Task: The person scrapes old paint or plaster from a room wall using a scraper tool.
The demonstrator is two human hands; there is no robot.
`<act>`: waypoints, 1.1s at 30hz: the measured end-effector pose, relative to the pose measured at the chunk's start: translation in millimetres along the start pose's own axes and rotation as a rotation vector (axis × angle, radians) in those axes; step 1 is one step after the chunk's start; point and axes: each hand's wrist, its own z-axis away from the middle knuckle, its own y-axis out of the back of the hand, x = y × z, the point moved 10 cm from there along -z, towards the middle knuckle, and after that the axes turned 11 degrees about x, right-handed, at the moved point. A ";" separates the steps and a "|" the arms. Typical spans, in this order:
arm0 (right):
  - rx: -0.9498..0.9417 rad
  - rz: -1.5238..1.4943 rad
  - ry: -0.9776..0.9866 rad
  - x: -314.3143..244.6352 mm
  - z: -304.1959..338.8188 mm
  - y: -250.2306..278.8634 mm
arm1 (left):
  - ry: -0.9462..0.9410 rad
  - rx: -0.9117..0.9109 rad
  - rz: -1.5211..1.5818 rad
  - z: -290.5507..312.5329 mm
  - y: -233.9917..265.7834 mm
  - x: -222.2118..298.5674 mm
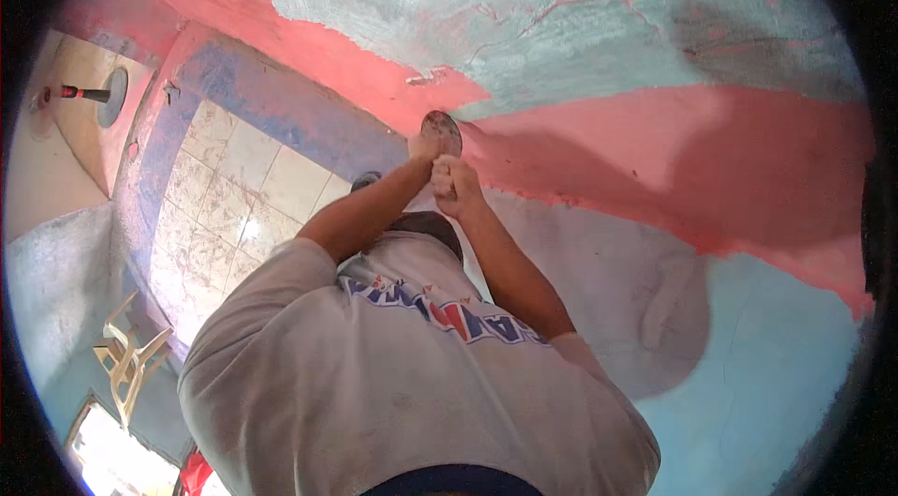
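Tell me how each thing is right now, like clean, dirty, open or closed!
left hand: at the round disc, fingers partly hidden
right hand: curled closed
round disc: smudged
wall: patchy pink and blue-green
tiled floor: smeared
black-handled disc: not held
chair: nobody sitting on it

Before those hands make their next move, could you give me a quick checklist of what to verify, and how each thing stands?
1. Left bare hand near the mottled grey-brown round disc: ok, it is right at the disc's edge.
2. Right bare hand closed: ok, its fingers are curled; what they grip, I cannot tell.
3. Disc flat against the patchy teal-and-pink painted surface: cannot tell from this angle.
4. Pale square floor tiles free of marks: not ok, dark smudges show.
5. Beige, slim-legged chair clear of both hands: ok, it is well off to the left.
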 end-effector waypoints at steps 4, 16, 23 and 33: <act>-0.033 -0.018 0.110 -13.9 58.5 -19.3 | 0.088 -0.187 0.280 32.5 24.7 37.7; -0.073 -0.164 0.090 -24.3 103.9 -55.3 | 0.184 -0.266 0.645 40.7 41.4 65.2; -0.066 -0.229 0.054 -24.3 54.8 -60.8 | -0.403 -0.240 -0.204 -8.0 -15.7 44.4; -0.118 -0.214 0.116 -9.3 41.6 -78.8 | -0.246 -0.146 -0.131 -53.9 -35.1 -35.2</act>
